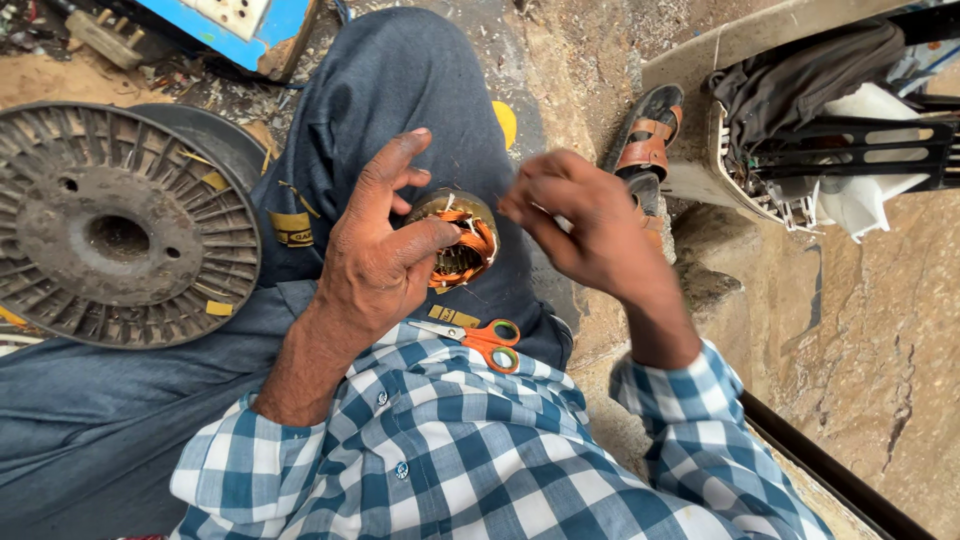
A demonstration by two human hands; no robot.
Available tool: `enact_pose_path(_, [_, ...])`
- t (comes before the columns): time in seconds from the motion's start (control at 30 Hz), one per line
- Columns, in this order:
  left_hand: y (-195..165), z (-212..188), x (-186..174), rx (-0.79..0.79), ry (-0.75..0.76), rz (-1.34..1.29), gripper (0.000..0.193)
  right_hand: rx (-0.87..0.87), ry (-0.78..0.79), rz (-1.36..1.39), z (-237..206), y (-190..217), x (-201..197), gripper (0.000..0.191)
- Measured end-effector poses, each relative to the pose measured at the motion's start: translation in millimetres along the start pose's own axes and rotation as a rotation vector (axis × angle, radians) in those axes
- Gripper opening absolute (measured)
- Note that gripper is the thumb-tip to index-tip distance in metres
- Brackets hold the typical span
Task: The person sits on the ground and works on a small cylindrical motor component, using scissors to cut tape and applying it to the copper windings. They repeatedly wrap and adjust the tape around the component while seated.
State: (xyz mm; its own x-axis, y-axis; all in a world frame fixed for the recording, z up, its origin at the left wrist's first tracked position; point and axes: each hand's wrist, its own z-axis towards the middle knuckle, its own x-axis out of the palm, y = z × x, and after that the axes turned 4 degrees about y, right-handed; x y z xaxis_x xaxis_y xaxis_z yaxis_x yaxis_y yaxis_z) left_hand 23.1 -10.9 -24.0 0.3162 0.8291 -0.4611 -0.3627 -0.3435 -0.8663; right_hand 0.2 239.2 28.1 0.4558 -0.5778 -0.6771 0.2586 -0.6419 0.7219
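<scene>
A small round motor stator (462, 240), wound with copper-coloured wire, is seen resting on the lap of a seated person in dark blue trousers (400, 90). It is held by the left hand (375, 260): the thumb is pressed against its near side, while the fingers are spread above it rather than curled around it, so the hold is a loose one from the side and top. The right hand (585, 225) is raised just to the right of the stator, apart from it, with the fingertips pinched narrowly together; something thin and pale appears to be caught between them, but what it is cannot be told. Orange-handled scissors (480, 338) are laid on the lap just below the stator, at the edge of a blue-and-white checked shirt (450, 460), blades closed and pointed left. A large, dusty round rotor disc (115, 225) with radial slots is noted on the left, touching the trouser leg, with a darker round plate (215, 135) partly hidden behind it. A brown sandal (648, 140) is seen beyond the right hand on rough sandy ground. A white plastic crate (800, 195) with dark cloth in it is set at the upper right, and part of a blue box (255, 30) at the top left.
</scene>
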Motion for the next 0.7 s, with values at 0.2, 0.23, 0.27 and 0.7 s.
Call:
enact_pose_path(0.2, [3,1,1,0.021,-0.006,0.002,0.018,-0.019,0.148,0.04,-33,6,-22,0.011])
enact_pose_path(0.23, [3,1,1,0.022,-0.003,0.006,0.018,-0.005,0.161,0.023,-37,7,-23,0.015])
enact_pose_path(0.27, [3,1,1,0.013,0.005,0.002,0.018,-0.041,0.11,0.019,-36,5,-23,0.017])
enact_pose_path(0.7, [2,-2,-1,-0.007,-0.003,-0.01,0.02,0.014,-0.29,0.48,1,20,3,0.039])
